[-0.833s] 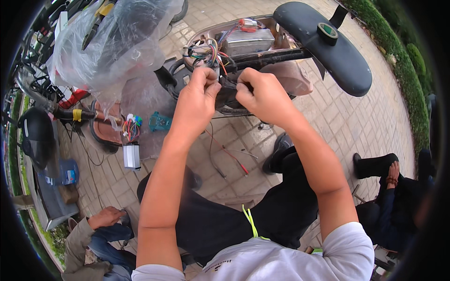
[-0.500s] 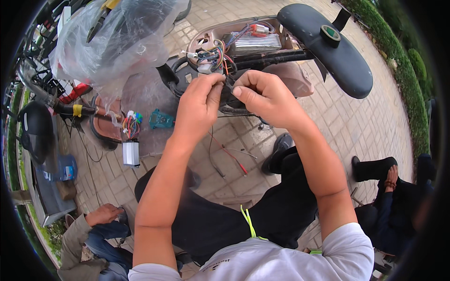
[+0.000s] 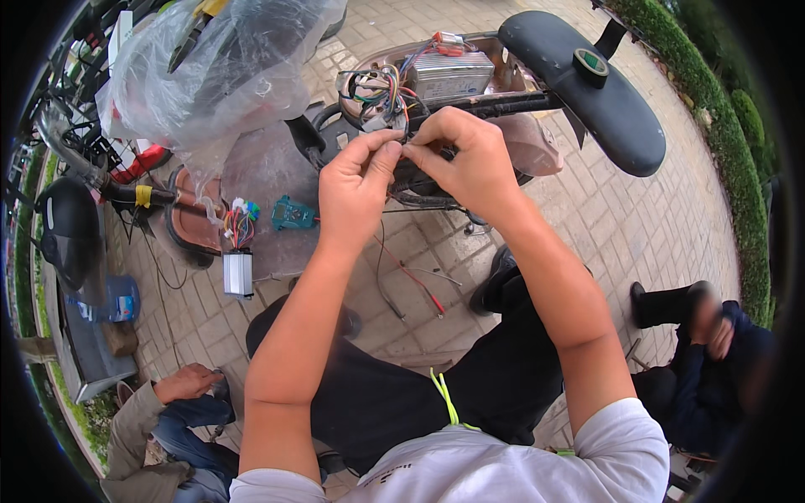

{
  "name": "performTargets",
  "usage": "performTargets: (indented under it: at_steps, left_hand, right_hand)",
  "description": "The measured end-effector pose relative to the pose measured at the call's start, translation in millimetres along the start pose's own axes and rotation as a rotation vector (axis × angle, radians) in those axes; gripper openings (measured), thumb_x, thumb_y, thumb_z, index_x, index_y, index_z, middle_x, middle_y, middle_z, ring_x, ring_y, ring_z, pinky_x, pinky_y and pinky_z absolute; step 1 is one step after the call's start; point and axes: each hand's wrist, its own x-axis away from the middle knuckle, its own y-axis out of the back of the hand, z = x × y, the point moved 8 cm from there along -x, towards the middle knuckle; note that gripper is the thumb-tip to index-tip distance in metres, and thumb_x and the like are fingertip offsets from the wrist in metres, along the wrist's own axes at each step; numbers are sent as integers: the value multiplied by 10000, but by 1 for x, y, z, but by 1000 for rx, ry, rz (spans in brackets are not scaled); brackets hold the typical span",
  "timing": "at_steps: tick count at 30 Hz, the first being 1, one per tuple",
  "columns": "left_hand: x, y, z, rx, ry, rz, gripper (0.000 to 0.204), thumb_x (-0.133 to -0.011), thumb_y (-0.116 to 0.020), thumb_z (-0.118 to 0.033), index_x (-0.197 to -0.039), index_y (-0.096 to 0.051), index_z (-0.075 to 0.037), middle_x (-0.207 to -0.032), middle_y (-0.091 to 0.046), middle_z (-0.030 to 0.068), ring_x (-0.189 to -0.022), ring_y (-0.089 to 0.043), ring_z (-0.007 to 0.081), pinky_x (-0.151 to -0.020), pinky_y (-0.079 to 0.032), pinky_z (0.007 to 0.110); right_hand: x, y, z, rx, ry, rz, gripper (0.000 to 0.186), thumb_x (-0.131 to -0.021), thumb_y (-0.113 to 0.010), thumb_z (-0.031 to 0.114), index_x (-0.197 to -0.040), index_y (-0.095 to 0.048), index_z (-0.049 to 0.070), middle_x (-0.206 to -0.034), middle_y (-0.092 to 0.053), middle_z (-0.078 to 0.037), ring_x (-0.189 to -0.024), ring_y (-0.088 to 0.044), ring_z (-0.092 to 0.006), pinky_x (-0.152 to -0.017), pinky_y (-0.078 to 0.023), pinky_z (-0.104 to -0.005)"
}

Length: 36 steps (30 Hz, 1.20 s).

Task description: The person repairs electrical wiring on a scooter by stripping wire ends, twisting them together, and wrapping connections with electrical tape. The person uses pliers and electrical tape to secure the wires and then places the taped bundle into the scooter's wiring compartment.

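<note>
A bundle of coloured wires and white connectors [image 3: 381,92] hangs at the opened body of a scooter, beside a finned silver controller [image 3: 449,75]. My left hand [image 3: 356,180] pinches a dark wire end just below the bundle. My right hand [image 3: 465,159] is closed on the same dark wire, its fingertips beside the left thumb; the exact part held is small and partly hidden. A long black seat [image 3: 620,126] lies beyond to the right. A loose silver controller [image 3: 236,275] with plugs and a teal meter [image 3: 292,214] sit left of my forearm.
Clear plastic sheeting [image 3: 193,92] drapes over another scooter at left. Loose red and grey leads [image 3: 419,285] lie on the paving. One person [image 3: 180,386] crouches at lower left, another [image 3: 688,369] at lower right. A hedge [image 3: 738,184] borders the right side.
My right hand has risen and tilted, its fingertips now closer to the left ones. The person at right has raised a hand toward the knee.
</note>
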Motion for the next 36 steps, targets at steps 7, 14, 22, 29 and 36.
performTargets:
  at_steps: [7,14,22,29,36]
  left_hand:
    - [-4,-4,2,-21,63,-43,166,-995,-609,-170,-1031,-627,-9,-750,-586,-19,-608,-514,43,-541,-399,207]
    - [-12,2,5,-231,4,-119,184,-963,-637,-155,-990,-628,27,-754,-674,73,-636,-583,89,-586,-472,269]
    - [-20,-4,14,-112,83,-84,217,-942,-675,-176,-965,-663,40,-783,-704,80,-668,-621,97,-623,-486,249]
    - [-23,0,21,20,245,-33,147,-953,-666,-160,-947,-613,-22,-758,-674,29,-559,-518,36,-493,-392,183]
    - [-23,-9,20,15,178,-5,130,-976,-625,-145,-998,-556,-37,-781,-639,27,-601,-523,34,-497,-392,186]
  right_hand:
    - [-1,-21,-46,-554,-680,75,295,-900,-727,241,-842,-673,-43,-678,-598,-22,-525,-478,-60,-453,-367,-239]
    - [7,-34,-58,-684,-692,-68,258,-911,-704,205,-803,-646,-21,-649,-550,3,-502,-428,-48,-430,-307,-229]
    - [10,-36,-61,-939,-581,-25,152,-946,-646,130,-929,-647,-21,-682,-558,19,-528,-410,-26,-455,-309,-214]
    - [10,-25,-51,-468,-456,59,272,-923,-690,134,-1125,-667,-47,-762,-636,-15,-588,-504,-43,-495,-401,-212]
    - [10,-30,-57,-601,-558,90,222,-912,-704,126,-1026,-671,-61,-792,-659,-42,-591,-521,-62,-504,-432,-238]
